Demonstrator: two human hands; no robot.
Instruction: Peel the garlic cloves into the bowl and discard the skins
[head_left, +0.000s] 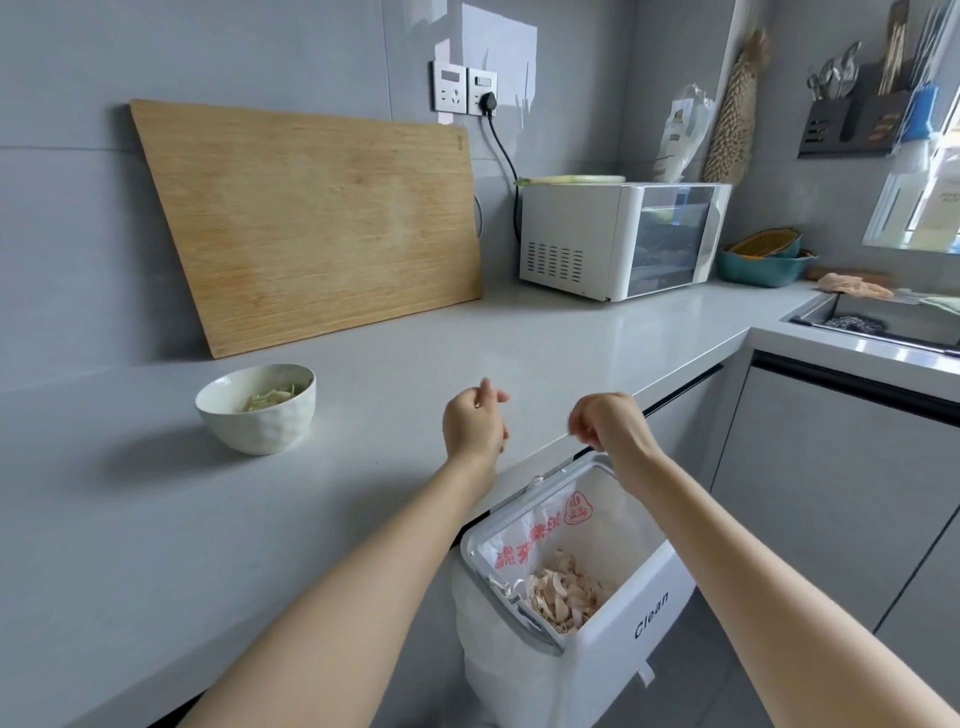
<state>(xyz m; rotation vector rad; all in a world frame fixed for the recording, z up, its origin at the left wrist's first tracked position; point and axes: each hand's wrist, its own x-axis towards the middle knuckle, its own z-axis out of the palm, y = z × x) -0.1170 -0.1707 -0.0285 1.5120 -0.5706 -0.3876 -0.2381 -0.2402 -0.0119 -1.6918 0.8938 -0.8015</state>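
Note:
A white bowl (270, 431) stands on the grey counter (156, 519) and holds pale peeled garlic cloves (267, 400). A white bin marked "Clean" (644, 618) hangs below the counter's front edge, lined with a plastic bag, and pinkish garlic skins (558, 597) are piled inside. My left hand (475, 423) hovers over the counter edge, right of the bowl, its fingers loosely curled with nothing visible in them. My right hand (608, 421) hangs above the bin's back rim, fingers drooping downward and holding nothing I can see.
A wooden cutting board (311, 223) leans on the wall behind the bowl. A white appliance (618, 239) sits at the back corner, plugged into a wall socket. Teal baskets (763, 260) and a sink (883, 322) lie to the right. Grey cabinets run below.

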